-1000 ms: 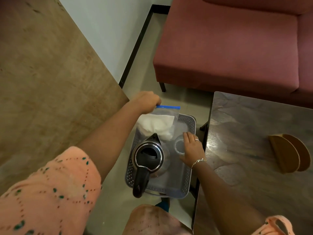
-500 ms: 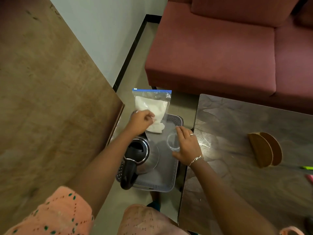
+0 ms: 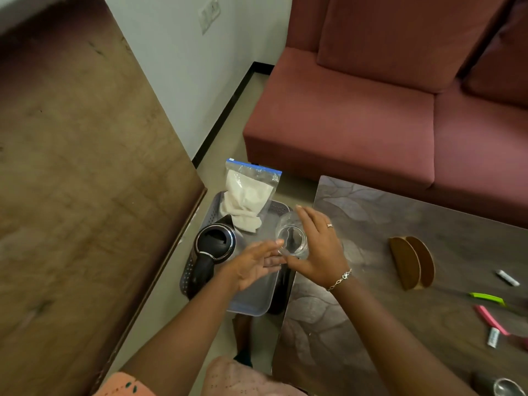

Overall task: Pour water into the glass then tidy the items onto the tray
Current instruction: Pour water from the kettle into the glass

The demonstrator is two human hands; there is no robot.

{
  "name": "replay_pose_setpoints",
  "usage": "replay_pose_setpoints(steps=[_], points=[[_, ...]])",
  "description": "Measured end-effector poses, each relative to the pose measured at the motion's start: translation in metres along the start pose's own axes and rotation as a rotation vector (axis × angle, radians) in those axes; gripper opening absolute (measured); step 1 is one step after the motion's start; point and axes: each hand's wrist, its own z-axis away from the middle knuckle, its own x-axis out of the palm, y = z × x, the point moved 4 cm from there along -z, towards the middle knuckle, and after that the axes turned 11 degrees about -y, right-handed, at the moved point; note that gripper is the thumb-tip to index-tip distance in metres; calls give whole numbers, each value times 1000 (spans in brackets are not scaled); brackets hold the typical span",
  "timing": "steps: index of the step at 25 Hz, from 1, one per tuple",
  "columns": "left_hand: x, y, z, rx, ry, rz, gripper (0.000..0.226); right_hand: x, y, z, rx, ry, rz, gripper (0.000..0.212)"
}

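A grey perforated tray (image 3: 251, 305) sits low between the wooden surface and the dark table. On it stand a black kettle (image 3: 215, 244) at the left, a clear zip bag of white powder (image 3: 247, 200) leaning at the far end, and a clear glass (image 3: 292, 238) at the right. My right hand (image 3: 320, 250) curls around the glass, thumb at its near rim. With its fingers spread, my left hand (image 3: 254, 262) hovers over the tray, fingertips next to the glass, holding nothing.
A dark patterned table (image 3: 400, 281) lies to the right with a wooden holder (image 3: 411, 262), a green item (image 3: 487, 297), a pink item (image 3: 491, 318) and small white tubes. A red sofa (image 3: 385, 110) stands behind. A brown wooden surface (image 3: 71, 181) fills the left.
My left hand let go of the powder bag, which now leans on the tray's far end, and moved back to beside the glass. My right hand stays at the glass.
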Motion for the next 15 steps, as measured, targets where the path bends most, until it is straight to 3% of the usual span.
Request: replay_pose_setpoints(steps=[3, 6, 11, 13, 15], points=[[14, -4, 7, 20, 34, 23, 84, -5, 6, 10, -16, 0, -274, 99], [20, -6, 13, 23, 12, 31, 80, 1, 15, 18, 47, -10, -488, 110], [20, -10, 22, -5, 4, -58, 72, 14, 21, 20, 119, 1, -625, 89], [13, -12, 30, 119, 168, -143, 55, 17, 24, 19, 137, 14, -664, 89], [-11, -16, 53, 334, 639, -373, 42, 19, 27, 19, 156, 43, -697, 91]])
